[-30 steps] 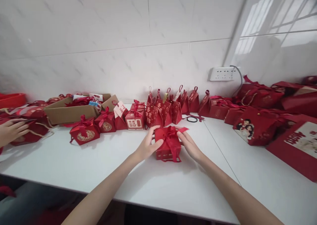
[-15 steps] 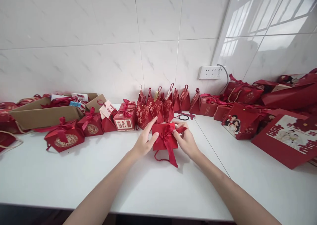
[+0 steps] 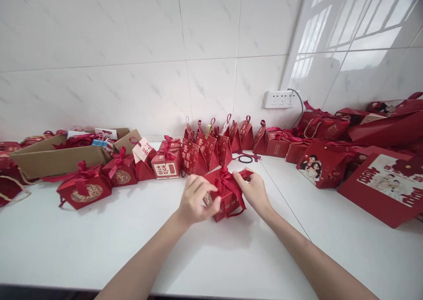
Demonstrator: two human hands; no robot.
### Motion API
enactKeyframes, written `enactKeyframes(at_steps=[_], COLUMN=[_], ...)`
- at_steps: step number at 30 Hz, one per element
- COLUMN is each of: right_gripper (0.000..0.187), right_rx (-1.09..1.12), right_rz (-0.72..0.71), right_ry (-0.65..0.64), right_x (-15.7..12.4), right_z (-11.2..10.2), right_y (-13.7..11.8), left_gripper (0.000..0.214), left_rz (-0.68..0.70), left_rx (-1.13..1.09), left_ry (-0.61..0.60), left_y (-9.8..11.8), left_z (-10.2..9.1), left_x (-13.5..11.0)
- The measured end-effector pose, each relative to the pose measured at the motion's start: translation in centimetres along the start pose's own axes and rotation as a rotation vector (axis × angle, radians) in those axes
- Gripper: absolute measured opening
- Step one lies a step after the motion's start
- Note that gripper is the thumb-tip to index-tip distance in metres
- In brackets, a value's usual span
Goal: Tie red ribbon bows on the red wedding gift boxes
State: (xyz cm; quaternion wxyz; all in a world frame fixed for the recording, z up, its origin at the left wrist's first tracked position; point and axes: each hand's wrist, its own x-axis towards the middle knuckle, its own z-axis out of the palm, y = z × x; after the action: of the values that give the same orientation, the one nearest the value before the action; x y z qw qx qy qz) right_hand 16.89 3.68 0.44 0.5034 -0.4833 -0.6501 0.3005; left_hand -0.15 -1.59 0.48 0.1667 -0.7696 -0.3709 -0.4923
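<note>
Fingers curled, the left hand [image 3: 199, 199] angles inward, its grip loosely parted beside the red box [image 3: 227, 204], which sits on the desk [image 3: 205, 256] between both grips. The right hand's [image 3: 254, 190] thumb meets the ribbon [image 3: 228, 182]; its closure is unclear.

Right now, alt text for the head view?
A person's left hand and right hand are at a ribbon-tied red box on a white table. More red boxes and an open cardboard box stand behind, along a tiled wall.
</note>
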Motion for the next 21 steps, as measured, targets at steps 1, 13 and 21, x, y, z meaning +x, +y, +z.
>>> enactKeyframes(at_steps=[1,13,21], right_gripper=[0.033,0.045,0.039], right_rx=[0.012,0.295,0.655], right_rz=[-0.003,0.131,0.212], right_ry=[-0.02,-0.177,-0.128], right_x=[-0.1,-0.2,0.8], right_z=[-0.1,-0.6,-0.9], right_y=[-0.2,-0.4,-0.1], left_gripper=[0.011,0.02,0.019], left_rz=[0.049,-0.028,-0.696], left_rx=[0.027,-0.079,-0.407], left_ry=[-0.033,-0.087,0.3], left_y=[0.3,0.8,-1.3], left_z=[-0.1,0.1,0.5], left_x=[0.2,0.3,0.5])
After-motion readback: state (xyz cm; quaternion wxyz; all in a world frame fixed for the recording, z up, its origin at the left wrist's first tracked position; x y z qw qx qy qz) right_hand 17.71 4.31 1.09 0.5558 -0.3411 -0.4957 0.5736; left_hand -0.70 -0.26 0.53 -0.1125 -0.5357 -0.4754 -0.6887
